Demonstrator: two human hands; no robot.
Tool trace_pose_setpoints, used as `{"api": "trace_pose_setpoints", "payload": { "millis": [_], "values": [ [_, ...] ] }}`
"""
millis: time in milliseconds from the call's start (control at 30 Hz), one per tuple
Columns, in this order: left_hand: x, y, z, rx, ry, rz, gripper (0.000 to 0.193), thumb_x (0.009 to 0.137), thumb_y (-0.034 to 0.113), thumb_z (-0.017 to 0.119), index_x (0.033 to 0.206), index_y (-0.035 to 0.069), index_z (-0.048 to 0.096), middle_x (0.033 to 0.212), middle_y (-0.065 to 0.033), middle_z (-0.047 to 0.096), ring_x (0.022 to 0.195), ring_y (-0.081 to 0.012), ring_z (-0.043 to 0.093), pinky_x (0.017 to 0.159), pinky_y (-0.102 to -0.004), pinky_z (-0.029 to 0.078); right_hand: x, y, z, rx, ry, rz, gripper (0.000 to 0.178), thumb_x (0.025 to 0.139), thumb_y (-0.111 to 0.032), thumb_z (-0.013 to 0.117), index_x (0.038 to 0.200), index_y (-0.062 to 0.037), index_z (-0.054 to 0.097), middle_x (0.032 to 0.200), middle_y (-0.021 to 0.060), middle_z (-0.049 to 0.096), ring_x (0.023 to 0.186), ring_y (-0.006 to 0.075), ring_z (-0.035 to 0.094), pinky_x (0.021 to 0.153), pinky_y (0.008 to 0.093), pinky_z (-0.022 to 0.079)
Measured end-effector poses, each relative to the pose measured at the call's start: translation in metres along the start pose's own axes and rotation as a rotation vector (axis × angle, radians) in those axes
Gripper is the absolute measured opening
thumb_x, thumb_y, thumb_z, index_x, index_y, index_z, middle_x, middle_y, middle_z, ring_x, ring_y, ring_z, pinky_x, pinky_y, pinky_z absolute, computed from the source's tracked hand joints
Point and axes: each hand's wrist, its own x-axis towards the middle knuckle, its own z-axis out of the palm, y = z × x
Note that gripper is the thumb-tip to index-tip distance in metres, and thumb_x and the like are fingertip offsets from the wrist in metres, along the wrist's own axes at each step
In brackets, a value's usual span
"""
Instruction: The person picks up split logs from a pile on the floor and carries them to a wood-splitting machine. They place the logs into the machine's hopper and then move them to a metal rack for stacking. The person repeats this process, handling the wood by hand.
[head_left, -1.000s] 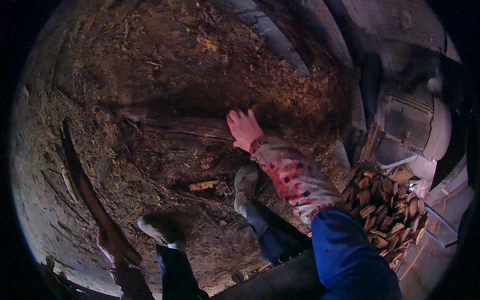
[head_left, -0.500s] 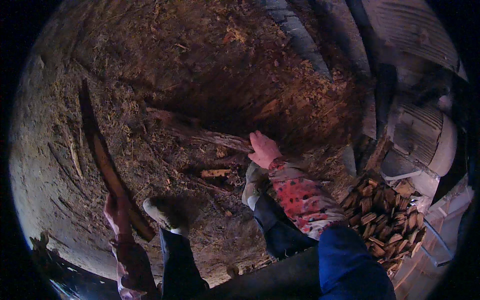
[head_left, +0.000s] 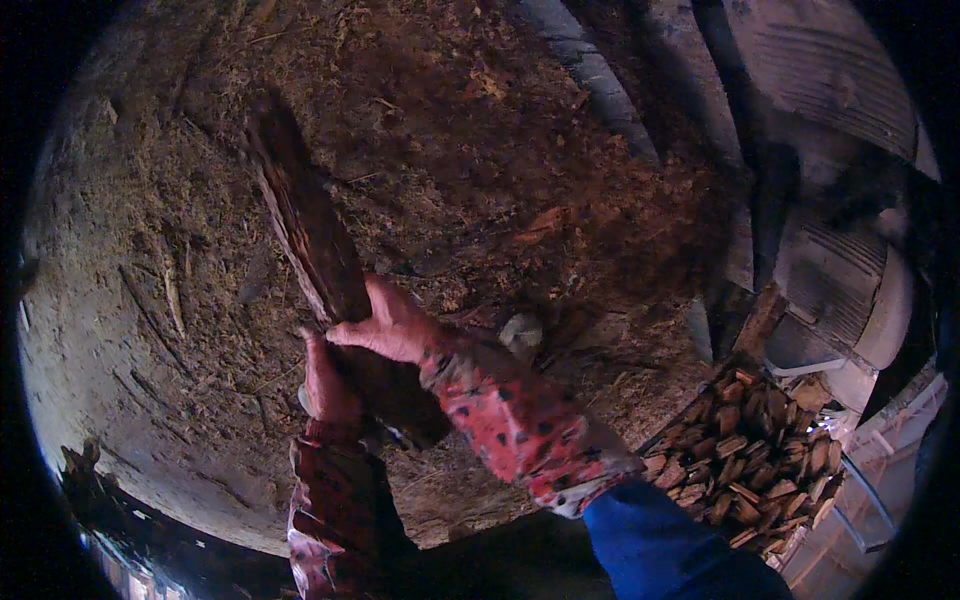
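Wood lies slantwise across my view, brought together in both hands. My right hand (head_left: 395, 325) is closed around a rough, weathered piece of wood (head_left: 315, 240), its thumb pressed across the top. Just below, my left hand (head_left: 330, 385) grips at the edge of the wood from the left side. The slat that was in the left hand seems to lie under or along the rough piece, so the two are hard to tell apart. The lower end of the wood is dark and hides part of my legs. Red, spotted sleeves cover both forearms.
Earthen ground (head_left: 450, 200) strewn with chips and bark spreads out ahead. To the right is a heap of split wood pieces (head_left: 740, 450), near a ribbed grey object (head_left: 830, 270) and a bent metal bar (head_left: 865, 510). Grey boards (head_left: 600, 80) lie at the upper right. My shoe (head_left: 520, 335) shows beyond my right forearm.
My right hand has lifted the rough piece off the ground and swung it left. My left hand has moved right with its slat, and the hands now meet on the wood.
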Motion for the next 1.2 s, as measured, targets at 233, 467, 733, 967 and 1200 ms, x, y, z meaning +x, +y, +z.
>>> {"api": "trace_pose_setpoints", "payload": {
  "millis": [233,467,733,967,1200],
  "values": [
    [-0.031,-0.009,-0.028,0.258,-0.07,-0.115,0.041,0.083,0.039,0.062,0.103,0.003,0.057,0.095,-0.0046,0.061,0.085,-0.0152,0.057,0.077,-0.0318,0.047,-0.072,0.046,0.038,-0.847,0.132,-0.007,0.04,0.081,-0.027,0.062,0.105,0.0031,0.051,0.09,0.0214,0.054,0.082,0.0395,0.054,0.072,0.0424,0.045],
    [-0.052,0.007,0.003,0.318,0.012,-0.158,0.029,0.081,0.018,0.068,0.102,0.0,0.059,0.09,-0.0046,0.063,0.08,-0.0151,0.059,0.07,-0.0301,0.049,-0.036,0.026,-0.023,-0.7,-0.069,0.337,0.029,0.08,-0.022,0.059,0.102,-0.0026,0.057,0.097,0.0165,0.057,0.09,0.0351,0.054,0.077,0.0432,0.045],
    [-0.032,-0.012,-0.029,0.459,0.075,-0.062,0.037,0.076,0.023,0.073,0.101,-0.001,0.06,0.09,-0.0049,0.064,0.079,-0.0145,0.058,0.072,-0.0284,0.047,-0.014,0.094,-0.123,-1.696,-0.001,0.007,0.034,0.082,-0.014,0.052,0.115,-0.0062,0.05,0.115,0.0116,0.048,0.11,0.0319,0.043,0.093,0.0528,0.035],
    [-0.048,0.014,-0.005,0.605,0.032,-0.056,0.037,0.075,0.026,0.073,0.096,-0.001,0.06,0.083,-0.0047,0.063,0.071,-0.0125,0.057,0.064,-0.0277,0.047,-0.024,0.116,-0.143,-1.566,-0.115,0.282,0.023,0.093,-0.023,0.045,0.109,-0.0065,0.047,0.112,0.0143,0.047,0.105,0.0322,0.043,0.093,0.048,0.034],
    [-0.068,0.017,-0.007,0.453,-0.026,0.016,0.036,0.076,0.022,0.071,0.101,-0.001,0.059,0.087,-0.0054,0.064,0.075,-0.0144,0.059,0.068,-0.0295,0.049,-0.046,0.042,-0.136,-1.672,-0.25,0.038,0.014,0.079,-0.02,0.06,0.087,-0.0095,0.059,0.105,0.009,0.051,0.093,0.0299,0.051,0.079,0.0462,0.043]
  ]
}}
